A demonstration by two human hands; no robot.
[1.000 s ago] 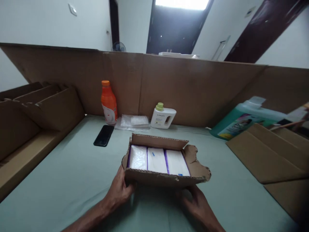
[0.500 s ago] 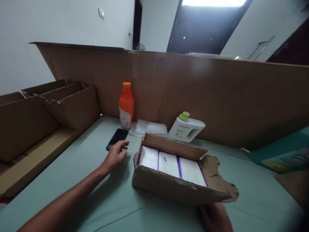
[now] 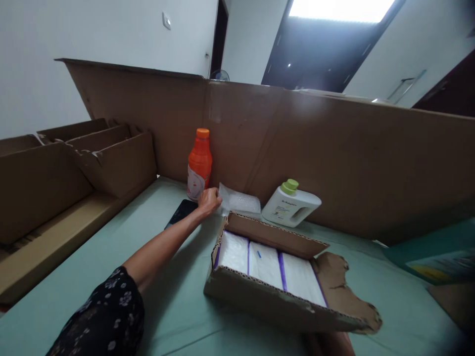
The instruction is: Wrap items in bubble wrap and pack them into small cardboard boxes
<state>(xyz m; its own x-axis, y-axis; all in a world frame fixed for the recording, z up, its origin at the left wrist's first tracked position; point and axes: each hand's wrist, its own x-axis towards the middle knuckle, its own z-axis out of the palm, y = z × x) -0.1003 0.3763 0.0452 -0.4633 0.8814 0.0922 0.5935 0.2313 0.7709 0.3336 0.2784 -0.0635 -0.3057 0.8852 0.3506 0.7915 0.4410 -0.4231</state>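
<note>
My left hand [image 3: 210,200] is closed at the left edge of a clear plastic bag [image 3: 243,203], whose near corner stands up beside my fingers. Just behind that hand is an orange bottle [image 3: 199,165] with an orange cap. A black phone [image 3: 181,212] lies partly under my left wrist. In front of me sits an open cardboard box [image 3: 260,304] with a torn flap, holding three white packs [image 3: 267,264] with purple edges. Only a bit of my right hand [image 3: 330,344] shows at the bottom, below the box's near right side; its fingers are hidden.
A white bottle with a green cap [image 3: 291,205] leans behind the box. A tall cardboard panel [image 3: 315,143] closes off the back of the green-covered table [image 3: 193,316]. Cardboard compartments [image 3: 126,163] stand at left, and a teal package [image 3: 438,252] lies at right.
My left hand has moved forward and right, from beside the phone to the plastic bag, and its fingers have closed. My right hand is lower in view, and the view has shifted slightly.
</note>
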